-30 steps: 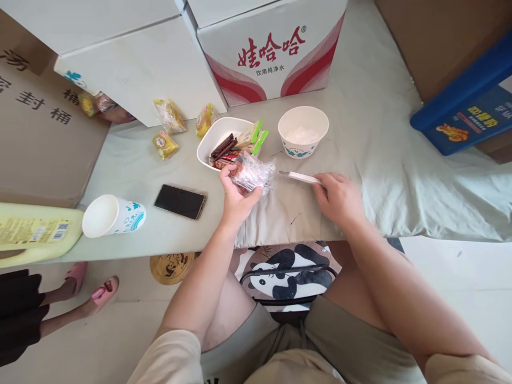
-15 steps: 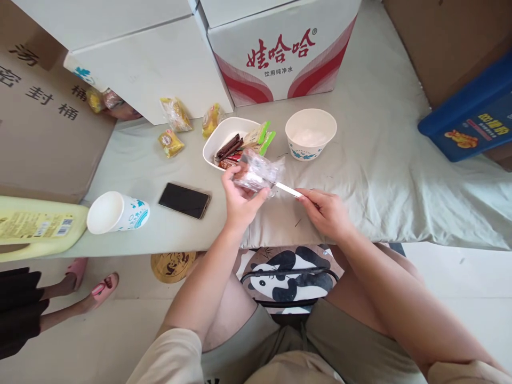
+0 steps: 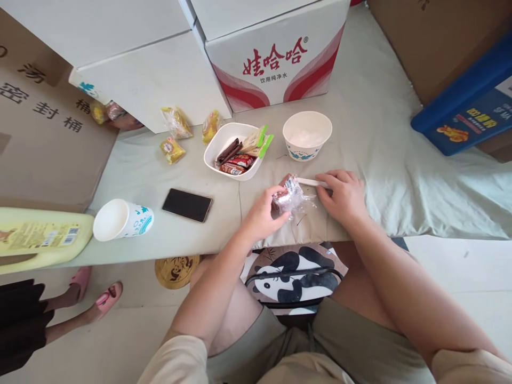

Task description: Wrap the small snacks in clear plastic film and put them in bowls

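My left hand (image 3: 264, 214) has its thumb and fingers around a reddish-brown item in crinkled clear plastic wrap (image 3: 291, 197), low over the cloth near the table's front edge. The item's kind is hard to make out under the wrap. My right hand (image 3: 343, 196) is low on the cloth to its right, thumb and fingers on either side of a narrow white stick-like tool (image 3: 310, 182). The tool's left end reaches the wrapped item; its other end is hidden under my hand. Behind them are a white bowl of small wrapped snacks (image 3: 212, 154) and a paper bowl (image 3: 306, 145) with whitish contents.
A phone (image 3: 187, 205) and a paper cup (image 3: 120, 220) lie to the left, by a yellow jug (image 3: 44, 234). Yellow-wrapped snacks (image 3: 173, 150) are near white cartons (image 3: 276, 69) at the back. A blue container (image 3: 460, 114) stands right. Another person's feet (image 3: 108, 298) show below left.
My left hand has carried the wrapped item right and nearer to me, away from the snack bowl. My right hand has shifted right and lies lower on the cloth, with the white tool more level.
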`<state>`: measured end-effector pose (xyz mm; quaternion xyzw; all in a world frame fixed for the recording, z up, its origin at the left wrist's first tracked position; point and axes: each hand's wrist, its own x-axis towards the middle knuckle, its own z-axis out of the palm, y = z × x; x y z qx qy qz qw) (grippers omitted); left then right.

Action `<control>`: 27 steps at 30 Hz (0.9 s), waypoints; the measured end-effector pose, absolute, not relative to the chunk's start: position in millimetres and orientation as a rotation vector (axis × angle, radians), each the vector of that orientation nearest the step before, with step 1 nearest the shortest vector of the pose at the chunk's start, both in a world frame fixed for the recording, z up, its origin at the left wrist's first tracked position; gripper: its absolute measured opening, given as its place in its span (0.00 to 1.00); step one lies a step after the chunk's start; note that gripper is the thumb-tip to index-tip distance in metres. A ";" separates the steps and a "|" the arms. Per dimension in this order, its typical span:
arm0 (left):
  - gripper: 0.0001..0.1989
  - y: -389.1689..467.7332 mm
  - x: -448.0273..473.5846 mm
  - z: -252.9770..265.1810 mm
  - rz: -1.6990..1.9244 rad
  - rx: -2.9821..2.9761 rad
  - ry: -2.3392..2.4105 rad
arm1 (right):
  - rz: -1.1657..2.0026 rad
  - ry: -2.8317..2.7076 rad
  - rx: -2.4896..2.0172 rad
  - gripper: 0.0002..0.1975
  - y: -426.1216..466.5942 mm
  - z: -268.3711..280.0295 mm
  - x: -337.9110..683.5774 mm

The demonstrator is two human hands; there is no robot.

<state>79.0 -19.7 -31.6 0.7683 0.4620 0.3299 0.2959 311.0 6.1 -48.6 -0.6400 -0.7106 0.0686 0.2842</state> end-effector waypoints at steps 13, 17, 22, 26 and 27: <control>0.14 -2.4 76.6 -21.1 1.186 0.955 1.350 | 0.751 -2.136 -0.937 0.22 -4.5 -31.4 298.3; 0.11 0.8 69.6 -26.9 1.286 0.968 1.443 | 0.708 -2.046 -1.068 0.10 -4.7 -33.3 299.9; 0.21 2.6 56.1 -27.3 1.665 1.404 1.455 | 0.603 -1.994 -1.224 0.10 -2.2 -37.1 310.2; 0.25 -4.1 52.2 -14.9 1.376 2.015 1.332 | 0.505 -1.951 -1.343 0.13 -1.6 -35.9 312.1; 0.23 -5.8 51.4 -12.4 1.291 2.074 1.371 | 0.469 -1.919 -1.365 0.13 -1.9 -34.4 312.3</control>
